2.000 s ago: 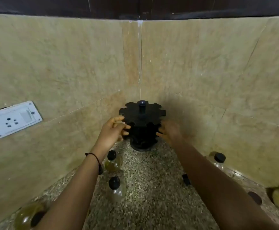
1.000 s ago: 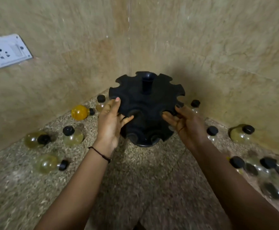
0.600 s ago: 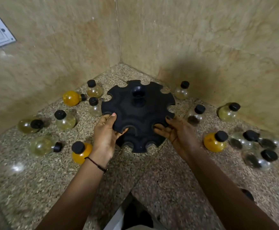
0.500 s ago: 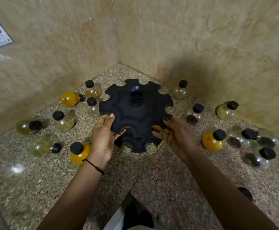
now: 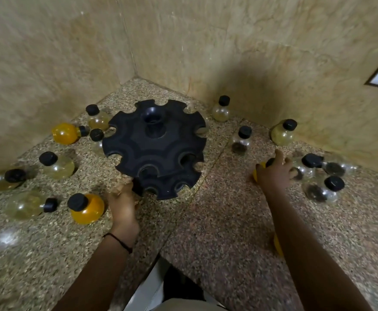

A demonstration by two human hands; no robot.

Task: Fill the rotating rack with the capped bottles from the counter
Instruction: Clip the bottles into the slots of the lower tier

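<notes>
the black rack [image 5: 154, 149] stands on the desk [image 5: 206, 221] close to the corner where two walls [image 5: 48, 52] meet, with bare granite on its near side. the left hand [image 5: 123, 207] touches the rack's lower near rim; blur hides whether its grip is clenched. the right hand [image 5: 273, 173] has its grip wrapped over an orange bottle [image 5: 256, 174] well right of the rack. one rack; seven capped bottles [image 5: 57, 168] to its left, seven to its right counting the grasped one.
</notes>
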